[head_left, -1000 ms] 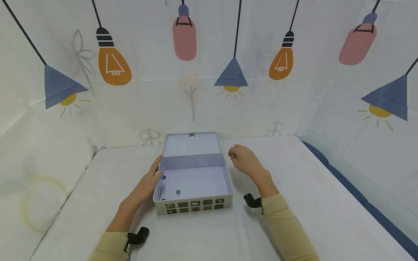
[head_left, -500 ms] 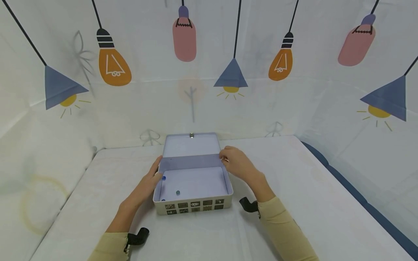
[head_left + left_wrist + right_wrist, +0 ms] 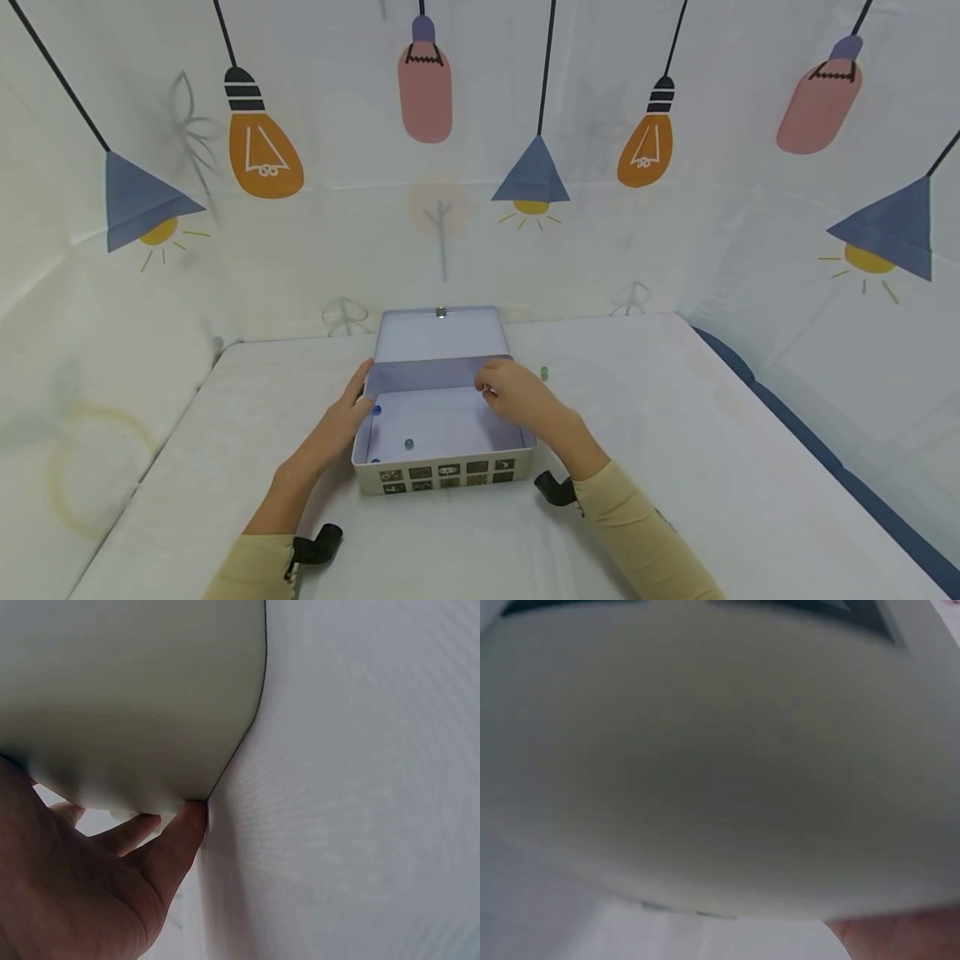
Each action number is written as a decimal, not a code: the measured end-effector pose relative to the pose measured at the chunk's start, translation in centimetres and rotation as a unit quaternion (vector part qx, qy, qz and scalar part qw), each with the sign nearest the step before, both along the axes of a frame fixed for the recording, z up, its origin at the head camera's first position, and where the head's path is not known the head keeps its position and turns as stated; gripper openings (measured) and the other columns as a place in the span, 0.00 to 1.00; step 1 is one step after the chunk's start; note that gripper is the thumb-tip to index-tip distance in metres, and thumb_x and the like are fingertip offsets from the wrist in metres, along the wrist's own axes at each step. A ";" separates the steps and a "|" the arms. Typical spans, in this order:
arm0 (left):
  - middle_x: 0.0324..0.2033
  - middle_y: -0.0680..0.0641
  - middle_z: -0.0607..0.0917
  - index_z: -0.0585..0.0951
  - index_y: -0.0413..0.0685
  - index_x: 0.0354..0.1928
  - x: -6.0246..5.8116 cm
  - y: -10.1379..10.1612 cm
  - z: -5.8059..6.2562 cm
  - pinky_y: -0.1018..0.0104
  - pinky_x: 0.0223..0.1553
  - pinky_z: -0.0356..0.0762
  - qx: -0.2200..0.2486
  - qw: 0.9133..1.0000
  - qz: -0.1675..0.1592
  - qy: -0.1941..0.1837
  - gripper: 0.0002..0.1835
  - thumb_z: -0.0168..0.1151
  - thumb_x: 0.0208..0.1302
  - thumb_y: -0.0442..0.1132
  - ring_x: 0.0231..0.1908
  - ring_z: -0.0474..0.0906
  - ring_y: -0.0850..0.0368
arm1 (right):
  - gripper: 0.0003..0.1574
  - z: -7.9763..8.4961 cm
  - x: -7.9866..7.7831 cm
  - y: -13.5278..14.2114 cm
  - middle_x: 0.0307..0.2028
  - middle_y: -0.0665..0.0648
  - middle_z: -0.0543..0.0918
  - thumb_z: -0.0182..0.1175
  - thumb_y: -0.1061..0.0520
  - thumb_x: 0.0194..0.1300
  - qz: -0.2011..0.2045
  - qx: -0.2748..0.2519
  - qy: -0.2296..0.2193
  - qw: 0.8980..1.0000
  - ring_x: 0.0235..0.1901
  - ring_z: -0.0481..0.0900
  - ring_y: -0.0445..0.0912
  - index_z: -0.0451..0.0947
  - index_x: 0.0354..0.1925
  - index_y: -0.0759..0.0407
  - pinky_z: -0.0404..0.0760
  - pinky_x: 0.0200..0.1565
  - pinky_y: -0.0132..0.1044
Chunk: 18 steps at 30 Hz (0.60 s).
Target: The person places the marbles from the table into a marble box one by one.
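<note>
A pale metal tin box (image 3: 442,477) with dark square pictures on its front stands with its hinged lid (image 3: 441,335) laid back. My left hand (image 3: 341,425) grips its left side, thumb at the rim. In the left wrist view, fingertips press the box's outer wall (image 3: 135,697) near the bottom edge. Reaching over the box's right side, my right hand (image 3: 525,400) pinches a small marble, mostly hidden by the fingers. Inside lie a blue marble (image 3: 377,409), a grey-green marble (image 3: 408,444) and another blue marble (image 3: 375,460) partly behind the front wall.
Green marbles (image 3: 544,373) lie on the white tablecloth (image 3: 637,392), right of the box. Behind the table hangs a white curtain (image 3: 337,242) printed with lamps. Black camera mounts (image 3: 318,543) stick out from both sleeves. The box's outer side fills most of the right wrist view.
My right hand has moved left and nearer, from beside the box to over its inside, bringing the green marbles into sight. The left hand has stayed on the box.
</note>
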<state>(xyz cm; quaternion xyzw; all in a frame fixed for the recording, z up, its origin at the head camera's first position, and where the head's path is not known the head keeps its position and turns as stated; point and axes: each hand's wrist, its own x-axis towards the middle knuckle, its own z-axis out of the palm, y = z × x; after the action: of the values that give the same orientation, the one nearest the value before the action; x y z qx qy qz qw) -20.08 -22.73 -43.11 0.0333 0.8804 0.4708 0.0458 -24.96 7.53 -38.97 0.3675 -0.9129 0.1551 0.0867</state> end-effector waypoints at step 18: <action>0.80 0.45 0.40 0.34 0.73 0.78 0.0 0.1 0.1 0.31 0.74 0.40 0.000 1.000 -0.001 0.004 0.38 0.36 0.73 0.47 0.79 0.37 0.37 | 0.10 -1.7 1.7 -1.9 0.27 0.46 0.78 0.60 0.63 0.67 0.007 0.145 -0.017 0.989 0.27 0.70 0.38 0.81 0.28 0.53 0.71 0.30 0.28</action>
<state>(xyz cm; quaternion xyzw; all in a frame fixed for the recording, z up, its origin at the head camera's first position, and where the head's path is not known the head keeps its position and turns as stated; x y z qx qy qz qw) -20.07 -22.66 -43.00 0.0364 0.8804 0.4710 0.0425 -23.31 5.61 -40.65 0.3794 -0.9247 0.0280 0.0159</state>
